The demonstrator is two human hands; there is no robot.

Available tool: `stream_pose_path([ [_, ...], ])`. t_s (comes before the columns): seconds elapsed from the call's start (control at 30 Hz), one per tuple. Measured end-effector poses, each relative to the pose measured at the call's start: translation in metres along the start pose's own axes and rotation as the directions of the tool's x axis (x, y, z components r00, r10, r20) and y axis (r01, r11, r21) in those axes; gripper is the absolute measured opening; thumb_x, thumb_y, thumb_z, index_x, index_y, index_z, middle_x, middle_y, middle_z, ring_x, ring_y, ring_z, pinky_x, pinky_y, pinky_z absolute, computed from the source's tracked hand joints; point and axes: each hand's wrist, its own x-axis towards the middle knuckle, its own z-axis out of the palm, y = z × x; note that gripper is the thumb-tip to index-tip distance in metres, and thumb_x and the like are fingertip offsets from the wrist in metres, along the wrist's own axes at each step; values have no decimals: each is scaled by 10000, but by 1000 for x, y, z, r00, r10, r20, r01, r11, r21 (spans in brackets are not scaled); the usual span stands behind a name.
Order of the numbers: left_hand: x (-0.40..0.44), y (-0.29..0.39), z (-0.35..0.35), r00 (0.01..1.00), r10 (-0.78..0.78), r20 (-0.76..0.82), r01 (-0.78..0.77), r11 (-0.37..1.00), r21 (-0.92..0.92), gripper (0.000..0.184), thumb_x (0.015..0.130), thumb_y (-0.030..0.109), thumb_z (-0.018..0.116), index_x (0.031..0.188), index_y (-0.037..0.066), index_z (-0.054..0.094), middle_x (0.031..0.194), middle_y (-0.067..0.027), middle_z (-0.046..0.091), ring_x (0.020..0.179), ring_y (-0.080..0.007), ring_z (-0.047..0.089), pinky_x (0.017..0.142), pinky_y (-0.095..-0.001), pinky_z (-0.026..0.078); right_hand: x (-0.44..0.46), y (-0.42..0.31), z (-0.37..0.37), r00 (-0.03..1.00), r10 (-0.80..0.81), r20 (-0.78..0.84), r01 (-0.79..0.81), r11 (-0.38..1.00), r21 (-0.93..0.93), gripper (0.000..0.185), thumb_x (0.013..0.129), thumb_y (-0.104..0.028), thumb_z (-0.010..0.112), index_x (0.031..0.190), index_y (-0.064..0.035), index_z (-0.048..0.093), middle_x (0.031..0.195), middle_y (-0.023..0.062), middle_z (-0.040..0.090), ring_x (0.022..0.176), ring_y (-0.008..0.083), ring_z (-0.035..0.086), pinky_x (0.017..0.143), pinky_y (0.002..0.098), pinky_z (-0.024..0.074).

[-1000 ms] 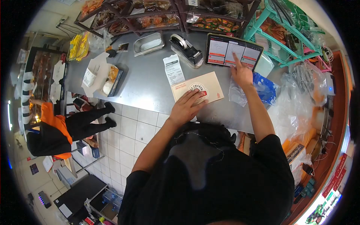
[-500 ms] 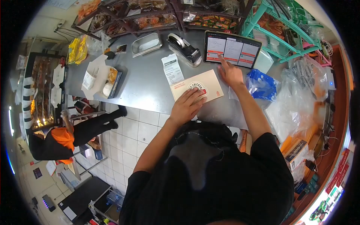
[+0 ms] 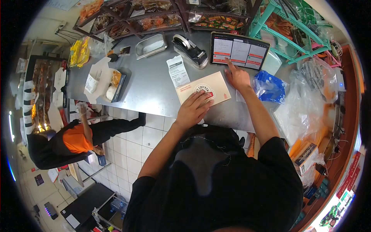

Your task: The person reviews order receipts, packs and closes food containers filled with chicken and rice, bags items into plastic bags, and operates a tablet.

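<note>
My left hand (image 3: pixel 193 109) lies flat on the lid of a closed cream cardboard box (image 3: pixel 219 88) with a printed chicken logo, fingers over the logo. My right hand (image 3: pixel 238 78) holds nothing. Its index finger is stretched out to the lower part of a tablet (image 3: pixel 240 46) screen, the other fingers partly curled. White panels with red bars fill that screen. A printed receipt (image 3: pixel 178 72) lies against the box's upper left edge. Behind the receipt is a black tape dispenser (image 3: pixel 190 52), left of the tablet.
At the counter's left stands an open food box (image 3: pixel 101 79); a metal tray (image 3: pixel 151 46) lies at the back. A blue packet (image 3: pixel 270 87) and clear plastic bags (image 3: pixel 303 96) are on the right. Teal racks (image 3: pixel 288 34) rise behind. Left, a co-worker (image 3: pixel 79 137) stands away from the counter.
My hands and the box stay nearly still, with my right finger still at the tablet. The co-worker on the left has shifted, with the body and leg now further to the right.
</note>
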Motion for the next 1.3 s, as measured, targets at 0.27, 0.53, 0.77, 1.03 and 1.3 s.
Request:
stream_pose_path([
  [0.27, 0, -1, 1, 1000, -10, -10, 10, 1000, -15, 372, 841, 162, 703, 1211, 161, 669, 1298, -76, 602, 1286, -295, 532, 1077, -447, 446, 9, -4, -4, 998, 43, 43, -43, 999, 0, 628, 969, -342, 546, 1537, -233, 300, 1116, 196, 680, 893, 403, 688, 787, 497, 564],
  [0.53, 0, 0, 1, 999, -7, -35, 7, 1000, -21, 365, 843, 161, 698, 1208, 153, 670, 1316, -82, 598, 1277, -295, 541, 1069, -446, 449, 7, -7, -1, 999, 35, -32, -34, 999, 29, 603, 968, -339, 548, 1519, -217, 338, 1053, 189, 698, 838, 399, 695, 756, 499, 569],
  [0.77, -1, -2, 3, 1000, -8, -18, 7, 1000, -24, 373, 842, 172, 699, 1213, 153, 666, 1326, -81, 593, 1275, -291, 541, 1076, -444, 441, 4, -4, 3, 999, 17, -49, -16, 999, 28, 591, 958, -333, 558, 1505, -220, 366, 1050, 190, 699, 843, 398, 694, 759, 500, 568],
  [1.03, -2, -1, 3, 999, -12, -32, 12, 1000, -25, 370, 843, 169, 700, 1211, 156, 666, 1331, -73, 591, 1283, -288, 537, 1081, -442, 437, 4, -3, 5, 999, -5, -52, 7, 999, 32, 580, 956, -327, 558, 1497, -223, 377, 1084, 191, 694, 868, 400, 693, 770, 502, 570],
  [1.3, -2, -1, 2, 999, -20, -33, 19, 999, -33, 384, 829, 157, 706, 1211, 168, 672, 1339, -70, 590, 1289, -295, 535, 1090, -440, 434, 4, -1, 9, 1000, 4, -27, -3, 999, 33, 589, 964, -337, 546, 1512, -247, 349, 1117, 186, 689, 863, 406, 694, 766, 505, 572],
])
